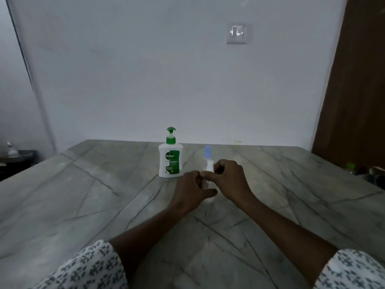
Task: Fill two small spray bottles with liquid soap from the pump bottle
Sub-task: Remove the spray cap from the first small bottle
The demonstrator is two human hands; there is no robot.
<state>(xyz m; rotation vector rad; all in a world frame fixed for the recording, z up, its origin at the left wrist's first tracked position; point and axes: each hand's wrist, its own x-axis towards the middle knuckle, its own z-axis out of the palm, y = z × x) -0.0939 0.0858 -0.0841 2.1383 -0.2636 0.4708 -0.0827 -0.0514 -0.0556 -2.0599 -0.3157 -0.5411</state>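
Note:
A white pump bottle with a green pump head and green label stands upright on the marble table. Just right of it, my left hand grips the clear body of a small spray bottle standing on the table. My right hand curls its fingers round that bottle's white top. Directly behind, a second small spray bottle with a light blue cap stands upright, its lower part hidden by my hands.
The table runs back to a pale wall with a light switch. A brown door or panel stands at the right. Small items, one with a green top, sit past the table's right edge. A dark low surface lies far left.

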